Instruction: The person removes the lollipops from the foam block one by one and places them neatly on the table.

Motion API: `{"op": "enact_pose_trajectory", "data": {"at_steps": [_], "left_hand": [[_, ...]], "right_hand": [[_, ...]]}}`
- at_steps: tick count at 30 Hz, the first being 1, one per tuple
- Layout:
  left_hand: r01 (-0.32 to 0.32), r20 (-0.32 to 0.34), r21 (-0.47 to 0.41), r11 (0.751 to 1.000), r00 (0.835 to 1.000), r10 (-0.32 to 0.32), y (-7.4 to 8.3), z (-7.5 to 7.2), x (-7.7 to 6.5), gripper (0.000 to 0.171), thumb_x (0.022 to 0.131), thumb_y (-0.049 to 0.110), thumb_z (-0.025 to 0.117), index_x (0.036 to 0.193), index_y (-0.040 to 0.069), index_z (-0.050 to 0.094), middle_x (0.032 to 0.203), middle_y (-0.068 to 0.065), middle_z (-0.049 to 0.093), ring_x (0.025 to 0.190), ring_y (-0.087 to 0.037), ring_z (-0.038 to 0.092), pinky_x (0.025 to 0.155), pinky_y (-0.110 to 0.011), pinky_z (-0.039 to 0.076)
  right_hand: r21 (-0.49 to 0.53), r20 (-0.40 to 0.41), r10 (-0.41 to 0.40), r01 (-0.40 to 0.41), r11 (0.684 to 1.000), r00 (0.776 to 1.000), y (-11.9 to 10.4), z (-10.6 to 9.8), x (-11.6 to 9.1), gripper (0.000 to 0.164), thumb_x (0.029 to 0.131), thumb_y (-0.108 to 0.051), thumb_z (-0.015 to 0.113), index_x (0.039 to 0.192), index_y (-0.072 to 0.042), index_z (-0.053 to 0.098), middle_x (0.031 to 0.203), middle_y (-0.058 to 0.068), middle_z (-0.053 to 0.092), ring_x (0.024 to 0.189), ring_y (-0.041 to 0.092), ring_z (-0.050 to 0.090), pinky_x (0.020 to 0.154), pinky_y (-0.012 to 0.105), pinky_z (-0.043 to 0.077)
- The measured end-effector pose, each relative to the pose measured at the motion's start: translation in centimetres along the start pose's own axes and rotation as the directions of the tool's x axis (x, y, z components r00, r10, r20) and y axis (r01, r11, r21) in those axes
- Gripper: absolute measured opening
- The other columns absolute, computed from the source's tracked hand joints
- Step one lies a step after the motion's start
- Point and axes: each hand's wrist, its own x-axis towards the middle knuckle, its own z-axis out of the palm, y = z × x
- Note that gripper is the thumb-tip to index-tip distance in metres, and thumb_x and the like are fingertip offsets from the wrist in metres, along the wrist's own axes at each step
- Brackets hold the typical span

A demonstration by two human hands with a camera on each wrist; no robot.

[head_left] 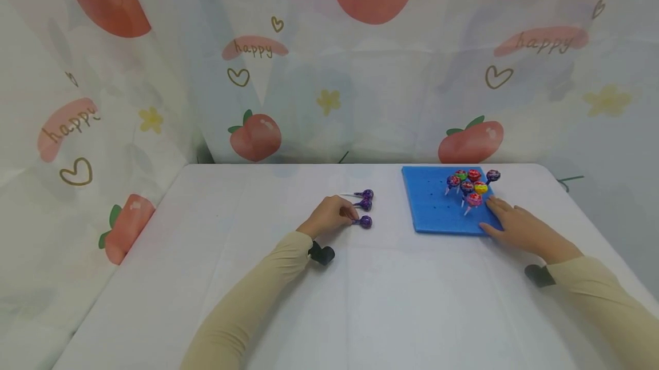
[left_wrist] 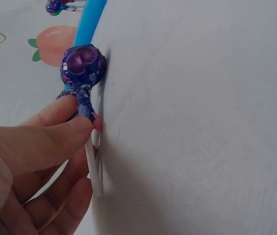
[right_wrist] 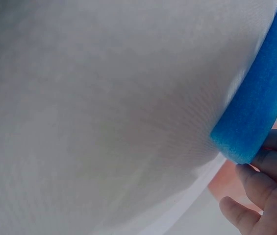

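Note:
My left hand pinches a purple-wrapped lollipop between thumb and forefinger, where the wrapper narrows to the white stick. Its round head stays close over the white table and points toward the board. Just behind it lie more purple lollipops, side by side with their sticks to the left. At the right, my right hand rests with extended fingers along the right edge of a blue foam board. Several lollipops in mixed colours stand in that board, and small holes show in its left part.
The white table ends at a patterned cloth backdrop behind and a similar cloth on the left. A black wrist camera hangs under the left wrist, and another dark one is by the right sleeve.

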Motion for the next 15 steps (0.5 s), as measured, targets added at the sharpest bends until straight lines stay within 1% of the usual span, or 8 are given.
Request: {"op": "enact_pose_trajectory", "data": {"at_steps": [5, 8, 15], "left_hand": [[0.02, -0.013, 0.013, 1.0, 1.0, -0.019, 0.03, -0.05, 0.07, 0.014, 0.082, 0.002, 0.069, 0.091, 0.011, 0.073, 0.093, -0.002, 0.072, 0.084, -0.011, 0.061, 0.078, -0.02, 0.047], [0.021, -0.019, 0.027, 0.999, 1.0, -0.021, 0.05, -0.04, 0.11, 0.014, 0.082, 0.002, 0.069, 0.092, 0.011, 0.073, 0.093, -0.002, 0.072, 0.085, -0.012, 0.061, 0.079, -0.021, 0.047], [0.034, -0.016, 0.033, 0.999, 0.999, -0.033, 0.02, 0.02, 0.11, 0.018, 0.081, 0.002, 0.069, 0.097, 0.011, 0.073, 0.095, -0.002, 0.072, 0.086, -0.012, 0.062, 0.08, -0.022, 0.048]], "right_hand": [[-0.003, -0.004, -0.002, 0.002, 1.0, 1.0, -0.03, -0.03, 0.06, 0.081, 0.09, -0.044, 0.055, 0.137, 0.017, 0.03, 0.14, 0.041, 0.025, 0.126, 0.059, 0.027, 0.102, 0.067, 0.024], [-0.009, -0.01, -0.007, 0.006, 1.0, 1.0, -0.03, 0.02, 0.12, 0.08, 0.09, -0.043, 0.055, 0.136, 0.017, 0.031, 0.139, 0.041, 0.026, 0.126, 0.058, 0.028, 0.103, 0.067, 0.023], [-0.019, -0.013, -0.004, 0.003, 1.0, 1.0, -0.05, -0.04, 0.12, 0.079, 0.09, -0.041, 0.056, 0.136, 0.018, 0.031, 0.139, 0.042, 0.026, 0.126, 0.058, 0.028, 0.103, 0.066, 0.024]]}}
